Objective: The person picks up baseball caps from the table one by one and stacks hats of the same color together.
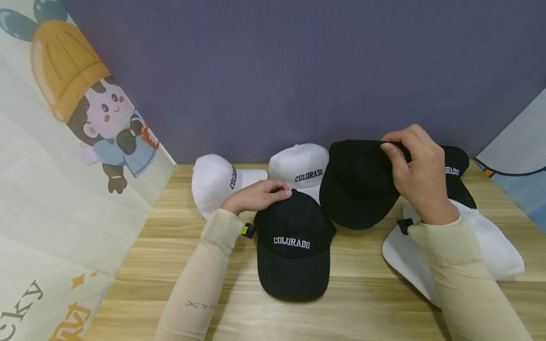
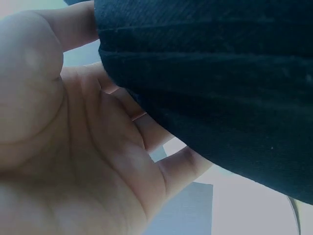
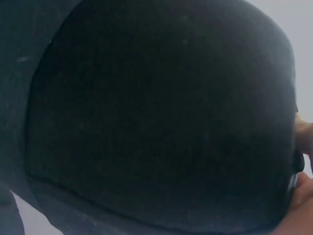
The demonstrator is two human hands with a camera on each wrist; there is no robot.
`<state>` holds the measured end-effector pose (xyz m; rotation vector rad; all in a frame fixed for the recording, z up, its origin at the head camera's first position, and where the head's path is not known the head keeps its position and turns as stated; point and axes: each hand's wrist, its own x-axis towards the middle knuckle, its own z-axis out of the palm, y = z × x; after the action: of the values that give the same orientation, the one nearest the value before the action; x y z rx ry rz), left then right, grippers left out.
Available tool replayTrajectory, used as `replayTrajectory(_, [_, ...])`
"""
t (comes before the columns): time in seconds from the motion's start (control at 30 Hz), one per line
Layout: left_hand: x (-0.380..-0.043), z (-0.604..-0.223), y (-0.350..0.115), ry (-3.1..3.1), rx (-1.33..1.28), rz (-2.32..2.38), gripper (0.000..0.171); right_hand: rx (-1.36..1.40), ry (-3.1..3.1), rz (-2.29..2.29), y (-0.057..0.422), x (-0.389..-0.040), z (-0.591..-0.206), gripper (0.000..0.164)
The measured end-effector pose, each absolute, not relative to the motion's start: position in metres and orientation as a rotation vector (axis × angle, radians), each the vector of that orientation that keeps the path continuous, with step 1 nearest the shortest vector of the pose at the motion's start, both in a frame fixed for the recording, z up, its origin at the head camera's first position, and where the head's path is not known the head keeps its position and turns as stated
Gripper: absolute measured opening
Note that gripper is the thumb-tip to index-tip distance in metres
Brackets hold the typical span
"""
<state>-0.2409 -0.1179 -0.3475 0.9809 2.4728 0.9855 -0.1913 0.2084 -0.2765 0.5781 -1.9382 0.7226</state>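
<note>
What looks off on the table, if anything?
No visible spill or damage. One oddity: the far-left white cap sits sideways, brim pointing to the image's right, while the middle white cap and front black cap roughly face the camera.

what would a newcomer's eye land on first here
Probably the black COLORADO cap in the middle of the table, its top touched by the left hand. Beside it, the right hand pinches a second black cap. At far left, a cartoon figure in an orange hat also stands out.
</note>
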Motion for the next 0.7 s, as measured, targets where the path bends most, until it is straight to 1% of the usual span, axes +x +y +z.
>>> replayTrajectory(0.33, [-0.244,-0.348,-0.114,2.494,0.956,0.985,0.023,0.566,-1.826,0.790,0.200,-0.173,-0.252,0.006])
replayTrajectory(0.7, [-0.248,-0.347,-0.110,2.534,0.965,0.988,0.023,0.577,-1.680,0.906,0.214,-0.174,-0.242,0.007])
